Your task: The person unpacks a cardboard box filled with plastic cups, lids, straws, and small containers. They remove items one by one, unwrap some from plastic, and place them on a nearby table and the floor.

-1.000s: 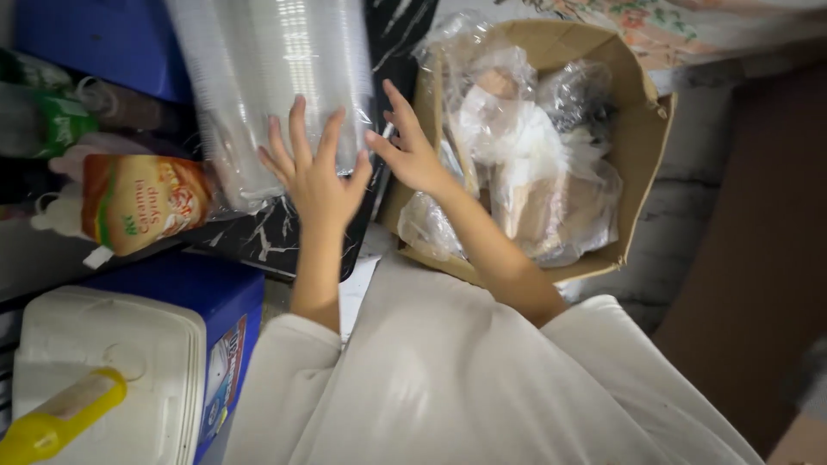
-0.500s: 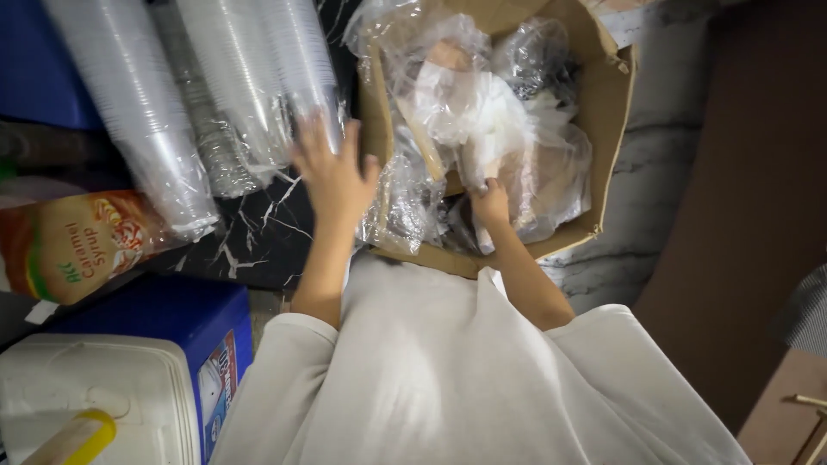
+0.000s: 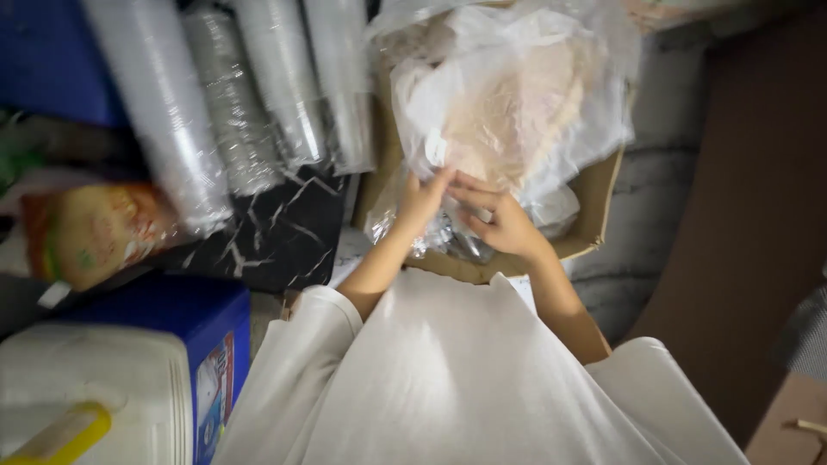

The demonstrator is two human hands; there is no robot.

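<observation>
Both hands have been brought together at the clear plastic bag [image 3: 517, 112] lifted over the cardboard box [image 3: 594, 215]; left hand [image 3: 422, 202] and right hand [image 3: 500, 220] are closed on its lower edge. The thin film could tear if pulled hard.

Lighting soft and diffuse, moderately bright, apparently from overhead. Strongest glare on the clear plastic bag [image 3: 517, 103] and on the stacked plastic cup sleeves [image 3: 233, 112], both nearly washed out. White shirt [image 3: 448, 379] slightly overexposed. Whole frame motion-blurred; cup sleeves smear most at upper left. Both hands soft, finger edges indistinct. Right side dim, brown surface [image 3: 741, 215] in shadow. Dark marbled board [image 3: 276, 232] holds detail poorly.
</observation>
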